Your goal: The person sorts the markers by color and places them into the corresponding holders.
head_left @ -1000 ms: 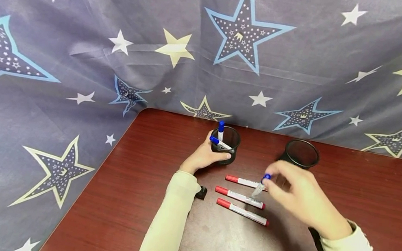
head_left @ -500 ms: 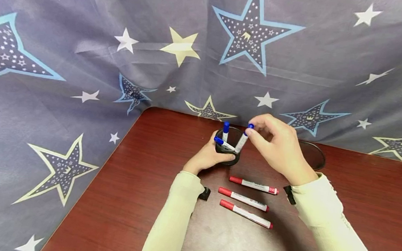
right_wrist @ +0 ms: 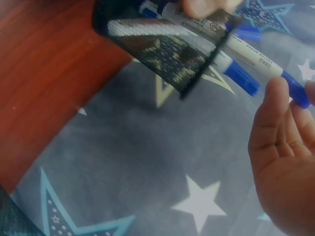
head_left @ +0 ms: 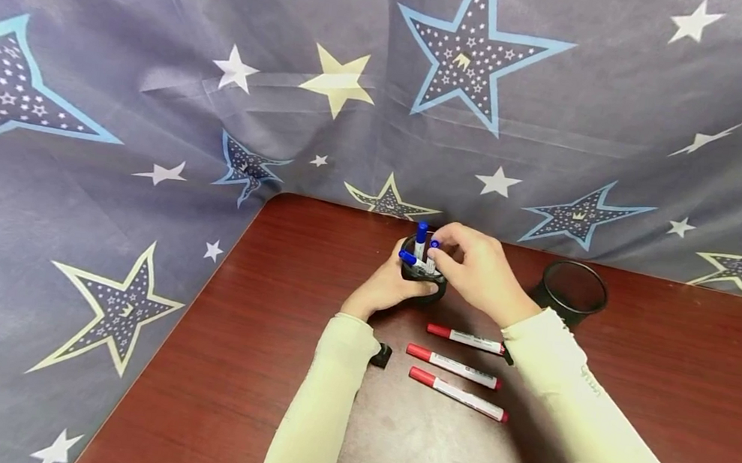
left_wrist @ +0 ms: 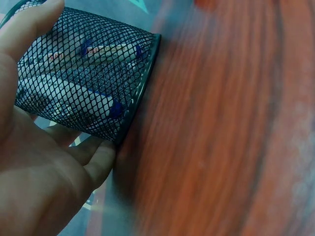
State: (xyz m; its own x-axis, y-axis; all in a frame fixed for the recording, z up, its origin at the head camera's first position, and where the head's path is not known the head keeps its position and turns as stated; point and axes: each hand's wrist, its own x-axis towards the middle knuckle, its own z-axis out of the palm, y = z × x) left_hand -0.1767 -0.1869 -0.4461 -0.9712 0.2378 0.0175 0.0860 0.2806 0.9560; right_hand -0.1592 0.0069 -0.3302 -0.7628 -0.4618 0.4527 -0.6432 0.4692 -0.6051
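My left hand (head_left: 384, 287) is curled round a black mesh cup (head_left: 434, 295) near the table's back edge; in the left wrist view its thumb and fingers grip the mesh cup (left_wrist: 78, 73). Two blue-capped markers lean inside, one upright marker (head_left: 421, 238) and one tilted marker (head_left: 409, 258). Over the rim, my right hand (head_left: 478, 273) pinches a third marker by its blue cap (head_left: 434, 245). The right wrist view shows this marker (right_wrist: 256, 59) with its lower part inside the cup and its cap between the thumb and fingers of my right hand (right_wrist: 285, 147).
Three red-capped markers lie in front of the cup: a back one (head_left: 468, 339), a middle one (head_left: 458, 367) and a front one (head_left: 462, 397). A second black mesh cup (head_left: 572, 286) stands to the right. Behind the table (head_left: 221, 367) hangs a star-patterned cloth (head_left: 161, 28).
My right hand has carried the blue-capped marker from above the red markers leftward to the cup and lowered it partly inside. The left hand keeps its grip on the cup.
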